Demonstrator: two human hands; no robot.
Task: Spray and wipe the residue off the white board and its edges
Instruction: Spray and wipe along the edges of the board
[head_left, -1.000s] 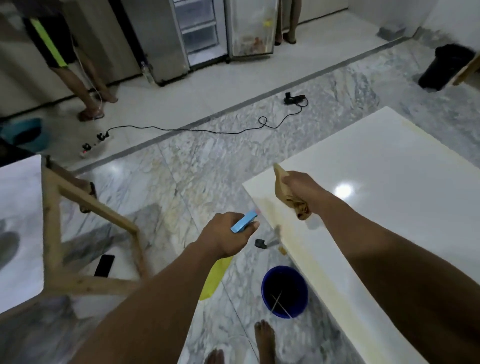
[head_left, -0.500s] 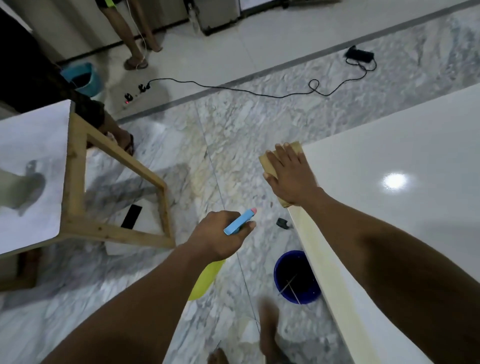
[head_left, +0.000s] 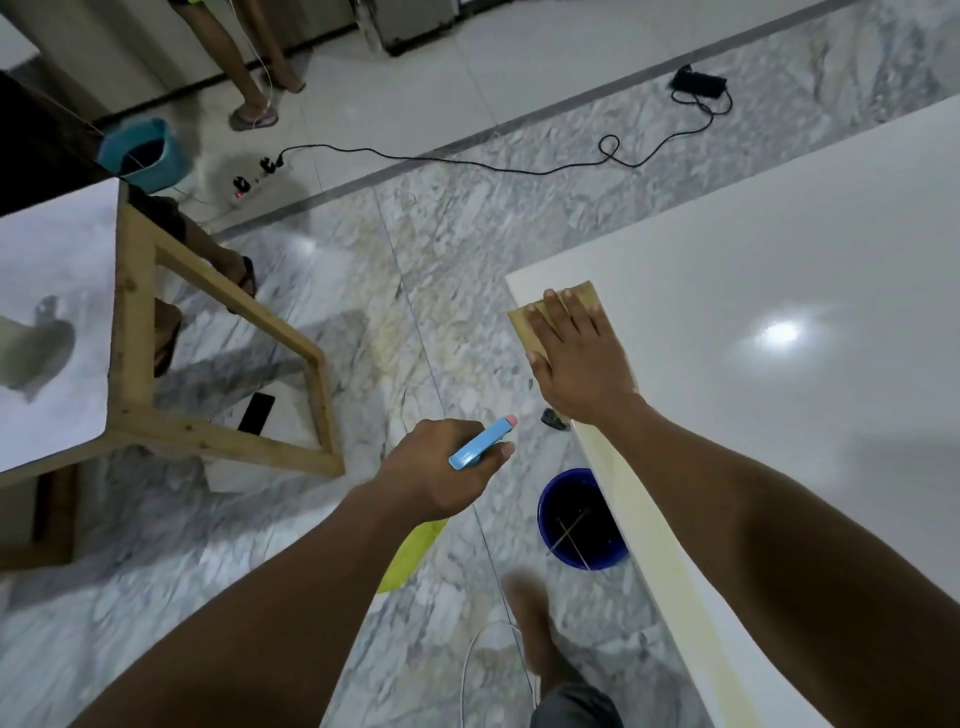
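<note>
The large white board (head_left: 779, 291) fills the right side, its near-left corner in the middle of the view. A yellowish band of residue runs along its left edge (head_left: 660, 545). My right hand (head_left: 579, 358) lies flat with straight fingers on a tan cloth (head_left: 524, 322), pressing it onto that corner. My left hand (head_left: 441, 473) grips a spray bottle with a blue trigger head (head_left: 480, 444) and a yellow body (head_left: 410, 556), held over the floor to the left of the board.
A blue bucket (head_left: 582, 519) stands on the marble floor under the board's edge. A wooden-framed stand (head_left: 218, 364) with a white panel is at left. A black cable (head_left: 467, 161) and power strip cross the floor; a person's legs (head_left: 249, 73) and a teal bucket (head_left: 140, 150) are behind.
My right hand went from bunching the cloth in the air to spreading it flat on the board's corner. The view tilted down and left. My left hand kept the bottle.
</note>
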